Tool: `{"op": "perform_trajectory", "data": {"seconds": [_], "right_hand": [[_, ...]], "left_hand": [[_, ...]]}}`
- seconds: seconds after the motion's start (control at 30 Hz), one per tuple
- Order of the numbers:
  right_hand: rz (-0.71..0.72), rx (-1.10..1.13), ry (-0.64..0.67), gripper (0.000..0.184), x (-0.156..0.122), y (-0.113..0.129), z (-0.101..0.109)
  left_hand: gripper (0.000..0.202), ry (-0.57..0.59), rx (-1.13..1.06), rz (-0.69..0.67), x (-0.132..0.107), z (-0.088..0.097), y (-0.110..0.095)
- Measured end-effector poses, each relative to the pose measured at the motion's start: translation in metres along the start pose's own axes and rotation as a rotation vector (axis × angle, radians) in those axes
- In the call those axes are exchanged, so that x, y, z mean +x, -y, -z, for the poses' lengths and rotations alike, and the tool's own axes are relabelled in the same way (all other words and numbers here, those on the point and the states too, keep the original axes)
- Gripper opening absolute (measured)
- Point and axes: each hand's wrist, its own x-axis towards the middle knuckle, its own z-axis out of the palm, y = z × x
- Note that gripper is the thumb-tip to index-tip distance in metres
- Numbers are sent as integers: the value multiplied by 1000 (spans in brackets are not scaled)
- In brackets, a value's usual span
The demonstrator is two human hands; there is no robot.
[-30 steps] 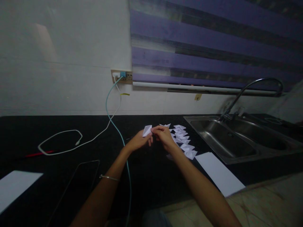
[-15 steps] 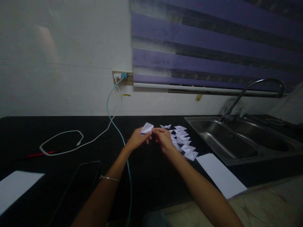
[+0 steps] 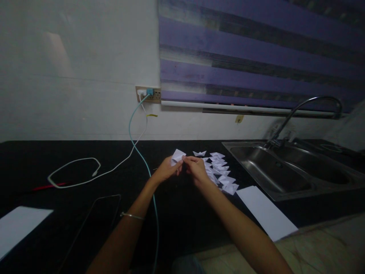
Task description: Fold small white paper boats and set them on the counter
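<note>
A dim room: white wall (image 3: 71, 76), purple striped blind (image 3: 256, 53), black counter (image 3: 28, 160), steel sink (image 3: 285, 171).

Folded paper piece (image 3: 178, 156): thin white paper, matt, sharply creased. The small folded pieces (image 3: 221, 171) and the flat sheet (image 3: 266, 211) are the same paper, on a countertop (image 3: 25, 160) of smooth black slab with a dull finish. Sink (image 3: 256, 167): brushed stainless steel with a soft sheen, faucet (image 3: 313, 101) in polished metal. Teal cable (image 3: 134, 129) and white cable (image 3: 74, 167): smooth plastic sheathing; bracelet (image 3: 131, 215): thin bright metal; wall (image 3: 71, 76): matt paint; blind (image 3: 256, 57): purple woven cloth with sheer bands.
</note>
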Motion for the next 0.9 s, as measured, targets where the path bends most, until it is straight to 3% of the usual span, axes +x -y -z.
{"op": "perform_trajectory", "data": {"seconds": [0.37,0.57,0.77,0.9], "right_hand": [[101,-77,-5,22,3,3,2],[123,-103,26,24,2,2,1],[180,-170,28,20,11,-7,8],[139,-123,62,22,9,-4,6]], "left_hand": [[42,29,-116,97,-3,1,-3],[43,13,-66,54,-2,1,-2],[42,-28,-88,109,-1,2,2],[41,-46,-25,45,-1,2,1]]}}
